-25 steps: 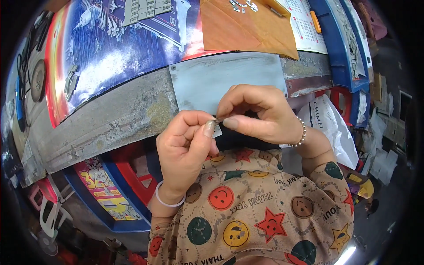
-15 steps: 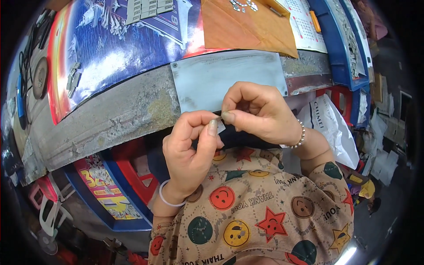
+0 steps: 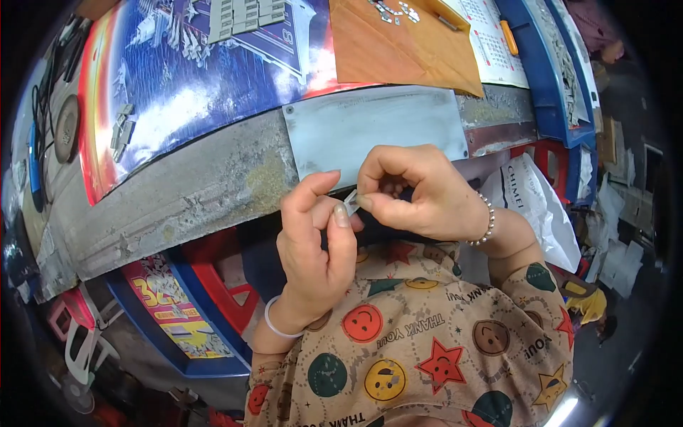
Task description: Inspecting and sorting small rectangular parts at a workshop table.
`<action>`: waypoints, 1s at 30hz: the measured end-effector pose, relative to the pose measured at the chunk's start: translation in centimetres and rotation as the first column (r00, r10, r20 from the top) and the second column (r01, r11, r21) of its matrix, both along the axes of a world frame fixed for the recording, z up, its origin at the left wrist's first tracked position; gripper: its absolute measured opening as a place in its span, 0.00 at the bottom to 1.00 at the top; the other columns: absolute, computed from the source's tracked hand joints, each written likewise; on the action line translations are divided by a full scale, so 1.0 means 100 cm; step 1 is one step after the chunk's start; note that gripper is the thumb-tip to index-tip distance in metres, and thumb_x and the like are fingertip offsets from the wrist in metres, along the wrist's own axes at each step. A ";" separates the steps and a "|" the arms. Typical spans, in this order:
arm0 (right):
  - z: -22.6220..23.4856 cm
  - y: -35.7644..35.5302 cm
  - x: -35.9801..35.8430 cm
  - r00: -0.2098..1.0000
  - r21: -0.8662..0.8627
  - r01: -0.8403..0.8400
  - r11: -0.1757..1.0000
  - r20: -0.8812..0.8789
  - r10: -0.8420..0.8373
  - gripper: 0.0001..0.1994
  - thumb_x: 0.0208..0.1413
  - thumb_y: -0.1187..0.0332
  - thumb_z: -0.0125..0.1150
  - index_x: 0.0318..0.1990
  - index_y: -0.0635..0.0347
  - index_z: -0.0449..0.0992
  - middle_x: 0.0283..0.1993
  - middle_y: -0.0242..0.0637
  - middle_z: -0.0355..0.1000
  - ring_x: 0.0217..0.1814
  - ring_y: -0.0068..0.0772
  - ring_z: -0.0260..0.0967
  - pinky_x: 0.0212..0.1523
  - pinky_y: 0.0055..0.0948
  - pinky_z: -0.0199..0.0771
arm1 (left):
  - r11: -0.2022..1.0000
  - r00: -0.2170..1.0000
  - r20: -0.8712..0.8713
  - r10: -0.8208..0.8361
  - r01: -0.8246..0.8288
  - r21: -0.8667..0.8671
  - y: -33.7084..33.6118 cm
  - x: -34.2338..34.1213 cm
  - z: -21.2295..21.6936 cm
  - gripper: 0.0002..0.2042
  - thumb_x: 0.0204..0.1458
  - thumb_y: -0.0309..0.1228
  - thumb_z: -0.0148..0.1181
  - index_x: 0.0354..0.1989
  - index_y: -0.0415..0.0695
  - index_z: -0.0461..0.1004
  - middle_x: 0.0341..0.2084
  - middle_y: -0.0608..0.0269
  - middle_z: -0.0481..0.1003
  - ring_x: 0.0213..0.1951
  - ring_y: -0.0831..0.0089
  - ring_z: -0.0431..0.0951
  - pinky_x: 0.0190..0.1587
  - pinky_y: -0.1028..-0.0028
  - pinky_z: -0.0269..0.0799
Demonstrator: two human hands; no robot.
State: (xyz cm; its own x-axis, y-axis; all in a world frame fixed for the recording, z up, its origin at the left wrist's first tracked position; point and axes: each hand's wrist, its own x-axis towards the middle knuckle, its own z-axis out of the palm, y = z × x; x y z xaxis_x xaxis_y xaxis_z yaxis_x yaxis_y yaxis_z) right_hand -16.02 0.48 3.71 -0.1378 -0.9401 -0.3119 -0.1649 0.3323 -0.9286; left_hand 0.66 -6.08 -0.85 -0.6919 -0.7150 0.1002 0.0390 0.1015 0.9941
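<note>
A small light-grey flat piece [image 3: 350, 202] is held up between my hands, over the near edge of the bench. My left hand [image 3: 316, 245] grips its lower end between the thumb and a bent finger, with the index finger lifted away. The thumb and curled fingers of my right hand [image 3: 420, 192] pinch near its upper end; whether a second tiny part is in that pinch is hidden by the fingertips. Just beyond my hands lies a pale blue-grey plate [image 3: 373, 128], fixed to the bench edge with screws.
Grey rectangular pieces [image 3: 245, 18] lie in rows on a glossy blue poster [image 3: 235, 78], with a few more [image 3: 122, 132] at left. Tiny parts [image 3: 398, 13] sit on brown paper [image 3: 405, 57]. Blue trays [image 3: 530, 43] stand at right; another blue tray [image 3: 192, 364] is below the bench.
My left index finger has lifted off the small piece, which now shows more between the hands. The right hand has shifted slightly nearer me, and the view has moved a little.
</note>
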 end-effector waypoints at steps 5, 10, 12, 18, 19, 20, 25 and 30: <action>-0.001 -0.003 0.004 0.999 -0.041 0.009 0.999 -0.037 -0.011 0.03 0.50 0.75 0.58 0.31 0.64 0.71 0.26 0.28 0.69 0.26 0.14 0.63 0.27 0.17 0.64 | 0.995 1.000 -0.009 0.023 -0.023 -0.095 -0.001 0.001 -0.004 0.17 0.55 0.18 0.46 0.53 0.31 0.59 0.18 0.61 0.72 0.22 0.77 0.73 0.27 0.80 0.67; 0.000 -0.002 0.002 0.991 -0.054 -0.076 0.996 -0.112 0.069 0.04 0.51 0.74 0.57 0.33 0.65 0.70 0.25 0.30 0.69 0.26 0.17 0.65 0.26 0.19 0.65 | 0.995 0.999 -0.035 0.034 -0.037 -0.095 0.000 0.001 -0.006 0.17 0.54 0.17 0.47 0.53 0.31 0.59 0.18 0.61 0.72 0.22 0.76 0.73 0.27 0.79 0.68; -0.002 -0.003 0.004 0.994 -0.065 -0.060 0.996 -0.095 0.053 0.04 0.51 0.74 0.57 0.33 0.65 0.70 0.26 0.30 0.69 0.26 0.17 0.64 0.26 0.19 0.64 | 0.985 1.000 -0.018 0.025 -0.028 -0.167 -0.001 0.001 -0.005 0.17 0.54 0.16 0.47 0.52 0.30 0.59 0.22 0.58 0.74 0.23 0.75 0.75 0.27 0.78 0.69; 0.002 -0.006 0.009 1.000 -0.019 -0.003 1.000 -0.021 0.003 0.04 0.54 0.74 0.57 0.33 0.65 0.70 0.27 0.27 0.68 0.27 0.13 0.62 0.27 0.17 0.63 | 0.926 0.995 -0.014 0.103 -0.101 -0.363 0.001 0.004 -0.008 0.18 0.51 0.15 0.51 0.51 0.29 0.59 0.40 0.49 0.74 0.26 0.71 0.78 0.30 0.76 0.73; 0.003 -0.006 0.010 0.999 0.017 0.012 1.000 0.031 -0.012 0.04 0.55 0.73 0.57 0.33 0.65 0.70 0.28 0.26 0.68 0.28 0.12 0.61 0.27 0.16 0.62 | 0.927 0.994 -0.015 0.105 -0.103 -0.362 0.001 0.005 -0.008 0.18 0.51 0.15 0.51 0.51 0.29 0.59 0.40 0.49 0.74 0.26 0.71 0.78 0.30 0.76 0.73; 0.002 -0.006 0.010 0.999 0.018 0.011 1.000 0.031 -0.011 0.04 0.55 0.73 0.57 0.33 0.65 0.70 0.28 0.26 0.68 0.28 0.12 0.61 0.27 0.16 0.62 | 0.936 0.995 -0.048 0.088 -0.099 -0.339 0.002 0.006 -0.010 0.18 0.50 0.14 0.51 0.50 0.29 0.59 0.40 0.48 0.73 0.26 0.71 0.78 0.30 0.76 0.73; -0.011 -0.004 0.014 0.927 0.022 0.081 0.996 0.367 -0.083 0.07 0.57 0.71 0.59 0.39 0.62 0.68 0.33 0.26 0.67 0.33 0.13 0.66 0.29 0.14 0.66 | 0.944 0.994 -0.065 0.085 -0.102 -0.315 0.004 0.009 -0.013 0.18 0.50 0.13 0.51 0.50 0.30 0.59 0.39 0.48 0.73 0.27 0.71 0.79 0.29 0.77 0.74; -0.011 -0.007 0.011 0.905 0.068 0.066 0.996 0.416 -0.088 0.09 0.58 0.69 0.60 0.41 0.62 0.68 0.34 0.27 0.68 0.34 0.13 0.67 0.30 0.14 0.69 | 0.966 0.992 -0.113 0.054 -0.081 -0.247 0.003 0.009 -0.015 0.18 0.50 0.13 0.51 0.50 0.31 0.60 0.37 0.50 0.74 0.26 0.73 0.78 0.29 0.78 0.74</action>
